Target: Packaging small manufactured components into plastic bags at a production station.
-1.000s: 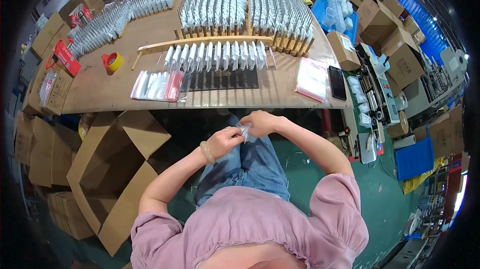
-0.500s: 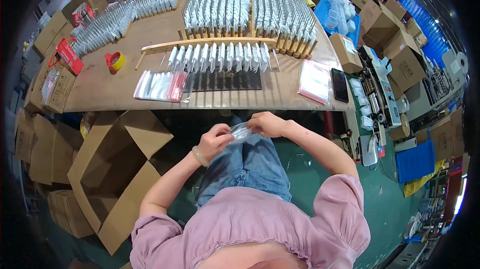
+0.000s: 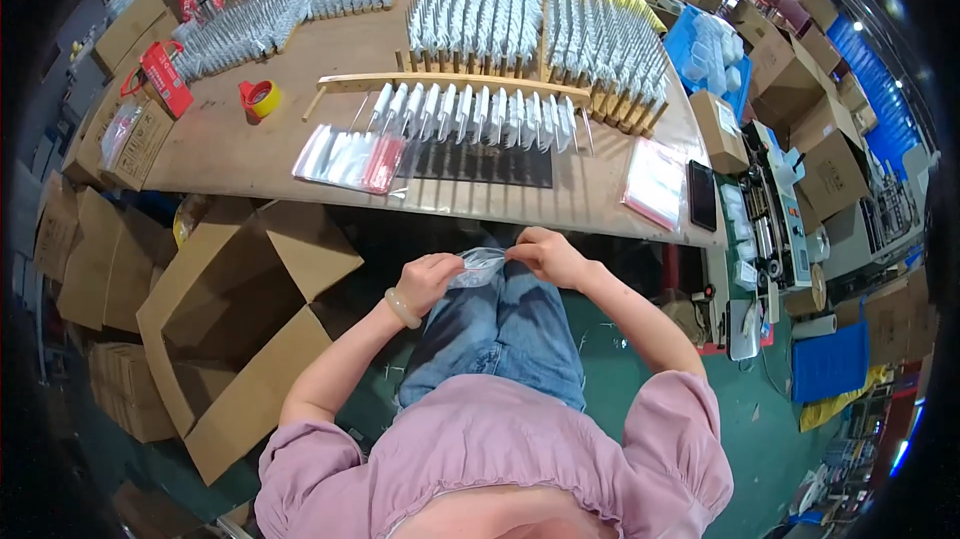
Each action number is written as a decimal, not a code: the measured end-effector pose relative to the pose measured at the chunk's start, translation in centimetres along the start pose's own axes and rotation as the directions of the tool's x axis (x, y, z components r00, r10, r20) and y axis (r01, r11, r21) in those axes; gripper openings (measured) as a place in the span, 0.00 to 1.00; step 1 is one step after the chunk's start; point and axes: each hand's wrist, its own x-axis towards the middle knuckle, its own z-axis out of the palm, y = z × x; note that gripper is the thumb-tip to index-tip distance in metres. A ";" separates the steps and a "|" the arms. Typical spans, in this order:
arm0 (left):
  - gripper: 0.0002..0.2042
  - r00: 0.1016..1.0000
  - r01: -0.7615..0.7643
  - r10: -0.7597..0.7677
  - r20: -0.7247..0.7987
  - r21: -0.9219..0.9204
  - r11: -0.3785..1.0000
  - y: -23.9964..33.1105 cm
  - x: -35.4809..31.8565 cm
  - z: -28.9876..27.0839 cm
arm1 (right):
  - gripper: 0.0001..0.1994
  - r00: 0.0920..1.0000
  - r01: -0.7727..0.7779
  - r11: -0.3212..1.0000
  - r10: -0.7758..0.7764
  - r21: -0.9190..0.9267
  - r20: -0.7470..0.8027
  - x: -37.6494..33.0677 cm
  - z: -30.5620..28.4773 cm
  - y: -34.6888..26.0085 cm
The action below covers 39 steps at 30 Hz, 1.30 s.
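A clear plastic bag (image 3: 481, 268) is stretched between my two hands above my lap, just off the table's near edge. My left hand (image 3: 428, 280), with a pale bangle (image 3: 402, 309) at the wrist, pinches one end of it. The other end is gripped by the fingertips of my right hand (image 3: 550, 257). Something pale seems to lie inside the bag, but I cannot make out what. On the table ahead, a stack of clear bags with red edges (image 3: 380, 164) lies beside a dark mat (image 3: 485, 165). Behind these stands a wooden rack (image 3: 450, 86) with a row of white pieces on metal pins.
Several more pin racks (image 3: 475, 24) fill the table's back. A tape roll (image 3: 264, 100) sits at left; another bag stack (image 3: 655, 182) and a phone (image 3: 703, 195) lie at right. An open cardboard box (image 3: 235, 314) stands left of my legs, a machine (image 3: 785, 209) beyond the table's right end.
My hands have drawn slightly apart, and the bag between them looks more spread. The whole view has shifted, with the table now further right in the picture.
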 end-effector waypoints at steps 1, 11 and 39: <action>0.06 1.000 0.006 -0.006 -0.001 0.001 1.000 0.0 0.0 0.0 | 0.13 1.000 0.019 1.000 -0.020 -0.014 -0.008 0.1 0.3 -0.3; 0.06 1.000 0.001 -0.001 -0.001 -0.028 1.000 0.0 0.1 0.1 | 0.12 0.998 -0.054 0.993 0.056 0.108 -0.017 0.2 1.2 0.1; 0.05 0.839 0.486 -0.534 0.108 -0.591 0.644 0.5 -1.9 2.2 | 0.04 0.839 -0.398 0.641 0.544 0.656 -0.023 -2.3 2.9 -0.9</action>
